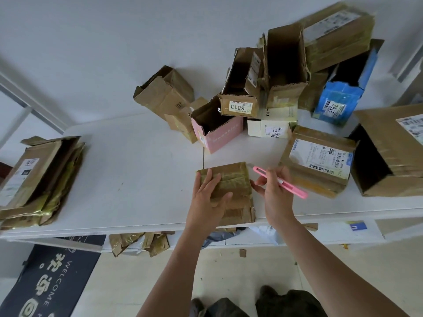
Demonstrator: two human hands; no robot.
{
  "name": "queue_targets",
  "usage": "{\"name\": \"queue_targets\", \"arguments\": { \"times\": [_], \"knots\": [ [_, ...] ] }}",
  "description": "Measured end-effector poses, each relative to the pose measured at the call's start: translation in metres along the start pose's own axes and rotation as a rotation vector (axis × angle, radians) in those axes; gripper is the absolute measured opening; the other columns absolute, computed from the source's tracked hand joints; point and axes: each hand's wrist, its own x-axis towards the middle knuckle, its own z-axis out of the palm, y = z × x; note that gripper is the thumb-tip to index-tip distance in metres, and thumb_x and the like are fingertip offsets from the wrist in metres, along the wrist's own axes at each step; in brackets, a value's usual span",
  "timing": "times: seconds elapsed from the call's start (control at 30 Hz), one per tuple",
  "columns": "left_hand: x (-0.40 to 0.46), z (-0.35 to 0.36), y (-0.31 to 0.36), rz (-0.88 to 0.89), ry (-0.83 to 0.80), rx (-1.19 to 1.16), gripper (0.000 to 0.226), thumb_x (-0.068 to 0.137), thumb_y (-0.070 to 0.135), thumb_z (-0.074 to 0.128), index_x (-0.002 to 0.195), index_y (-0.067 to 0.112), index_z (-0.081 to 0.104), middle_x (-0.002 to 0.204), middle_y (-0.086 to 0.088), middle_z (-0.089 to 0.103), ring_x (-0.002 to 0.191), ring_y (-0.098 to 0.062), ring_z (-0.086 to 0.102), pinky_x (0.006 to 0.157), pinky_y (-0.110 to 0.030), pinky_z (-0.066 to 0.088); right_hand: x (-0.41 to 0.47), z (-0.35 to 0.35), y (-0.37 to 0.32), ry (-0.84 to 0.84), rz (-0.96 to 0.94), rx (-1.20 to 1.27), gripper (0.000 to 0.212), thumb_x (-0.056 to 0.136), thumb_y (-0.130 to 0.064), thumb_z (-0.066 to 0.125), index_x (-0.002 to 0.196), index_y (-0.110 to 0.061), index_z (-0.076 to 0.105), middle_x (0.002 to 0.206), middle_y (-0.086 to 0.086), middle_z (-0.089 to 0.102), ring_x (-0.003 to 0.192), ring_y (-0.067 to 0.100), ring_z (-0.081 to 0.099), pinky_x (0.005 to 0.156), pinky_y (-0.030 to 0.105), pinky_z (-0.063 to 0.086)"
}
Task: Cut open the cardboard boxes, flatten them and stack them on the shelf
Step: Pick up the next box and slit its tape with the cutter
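On flattened box point(229, 181) left hand point(209, 197) flat; right hand point(274, 191) grips cutter point(281, 181).

Mostly plain matt brown cardboard from where I'm watching. The small box point(229, 191) under my left hand point(209, 202) is corrugated card wrapped in shiny yellowish packing tape, kinda wrinkly. The cutter point(280, 182) in my right hand point(274, 193) looks like smooth pink plastic. The table point(137, 168) is white, smooth, slightly scuffed. The flattened stack point(39, 179) has glossy tape strips and paper labels. One pink box point(217, 133) is matt printed card, one blue box point(338, 104) looks glossier. The doormat point(50, 277) seems like dark, dull fabric.
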Motion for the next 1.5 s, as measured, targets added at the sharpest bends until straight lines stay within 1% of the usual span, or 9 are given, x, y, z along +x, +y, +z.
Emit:
{"name": "queue_targets", "arguments": {
  "times": [0.13, 0.33, 0.47, 0.6, 0.73, 1.03, 1.23, 1.43, 1.5],
  "knots": [
    [0.000, 0.001, 0.000, 0.007, 0.012, -0.007, 0.060, 0.093, 0.044, 0.062, 0.148, 0.031, 0.041, 0.157, 0.026, 0.017, 0.147, 0.005, -0.010, 0.110, -0.018, 0.011, 0.000, -0.003, 0.004, -0.030, 0.002, -0.030, 0.022, 0.101, -0.011, 0.050, 0.080, -0.014, 0.044, 0.058, -0.003, 0.059, 0.060, 0.009, 0.060, 0.080, 0.046, 0.055],
    [0.001, 0.004, 0.002, -0.017, 0.013, 0.016, 0.060, 0.093, 0.042, 0.063, 0.147, 0.033, 0.041, 0.159, 0.027, 0.014, 0.146, 0.007, -0.012, 0.104, -0.018, 0.018, 0.008, -0.013, -0.001, -0.110, 0.054, -0.122, 0.020, 0.100, -0.005, 0.047, 0.081, -0.012, 0.042, 0.060, 0.001, 0.057, 0.063, 0.011, 0.059, 0.082, 0.054, 0.055],
    [0.002, 0.004, 0.005, -0.036, 0.008, 0.017, 0.059, 0.093, 0.041, 0.064, 0.147, 0.035, 0.041, 0.159, 0.028, 0.013, 0.146, 0.008, -0.012, 0.099, -0.020, 0.023, -0.002, -0.030, 0.001, -0.164, 0.046, -0.126, 0.021, 0.099, -0.005, 0.049, 0.079, -0.010, 0.042, 0.063, 0.003, 0.057, 0.064, 0.012, 0.059, 0.079, 0.047, 0.059],
    [0.002, 0.004, 0.006, -0.043, 0.004, 0.027, 0.060, 0.093, 0.041, 0.064, 0.148, 0.034, 0.040, 0.159, 0.028, 0.013, 0.146, 0.006, -0.012, 0.100, -0.021, 0.022, -0.015, -0.047, 0.007, -0.217, 0.054, -0.123, 0.023, 0.100, -0.004, 0.050, 0.078, -0.007, 0.043, 0.064, 0.007, 0.057, 0.070, 0.021, 0.064, 0.079, 0.055, 0.059],
    [0.002, 0.003, 0.006, -0.035, 0.006, 0.031, 0.061, 0.093, 0.042, 0.064, 0.148, 0.033, 0.040, 0.159, 0.026, 0.015, 0.147, 0.005, -0.010, 0.102, -0.020, 0.019, -0.016, -0.060, 0.001, -0.287, 0.027, -0.192, 0.034, 0.101, -0.006, 0.049, 0.070, -0.021, 0.049, 0.060, 0.007, 0.059, 0.064, 0.021, 0.063, 0.084, 0.058, 0.056],
    [0.002, 0.003, 0.003, -0.024, 0.012, 0.021, 0.062, 0.092, 0.043, 0.065, 0.148, 0.031, 0.041, 0.159, 0.023, 0.018, 0.148, 0.002, -0.008, 0.107, -0.017, 0.014, 0.011, -0.024, -0.009, -0.204, 0.035, -0.148, 0.018, 0.103, -0.012, 0.046, 0.085, -0.012, 0.044, 0.068, 0.004, 0.060, 0.070, 0.014, 0.063, 0.087, 0.059, 0.055],
    [0.002, 0.004, 0.003, -0.016, 0.035, 0.032, 0.062, 0.092, 0.040, 0.066, 0.147, 0.029, 0.042, 0.159, 0.021, 0.019, 0.148, 0.001, -0.007, 0.107, -0.020, 0.016, 0.001, -0.033, 0.001, -0.204, 0.063, -0.164, 0.021, 0.100, -0.008, 0.048, 0.080, -0.010, 0.043, 0.065, 0.003, 0.059, 0.068, 0.016, 0.061, 0.085, 0.052, 0.058],
    [0.002, 0.004, 0.004, -0.019, 0.033, 0.014, 0.061, 0.091, 0.040, 0.066, 0.147, 0.030, 0.043, 0.160, 0.020, 0.019, 0.148, 0.002, -0.007, 0.108, -0.019, 0.016, -0.010, -0.064, 0.001, -0.306, 0.079, -0.211, 0.034, 0.101, -0.008, 0.048, 0.069, -0.020, 0.049, 0.060, 0.006, 0.059, 0.079, 0.034, 0.068, 0.089, 0.048, 0.057],
    [0.003, 0.004, 0.005, -0.020, 0.035, 0.009, 0.061, 0.091, 0.040, 0.066, 0.147, 0.029, 0.043, 0.160, 0.020, 0.020, 0.148, 0.002, -0.007, 0.108, -0.017, 0.014, -0.003, -0.066, -0.005, -0.278, 0.090, -0.185, 0.032, 0.101, -0.008, 0.047, 0.071, -0.020, 0.050, 0.061, 0.006, 0.060, 0.083, 0.033, 0.069, 0.091, 0.050, 0.055]
  ]
}}
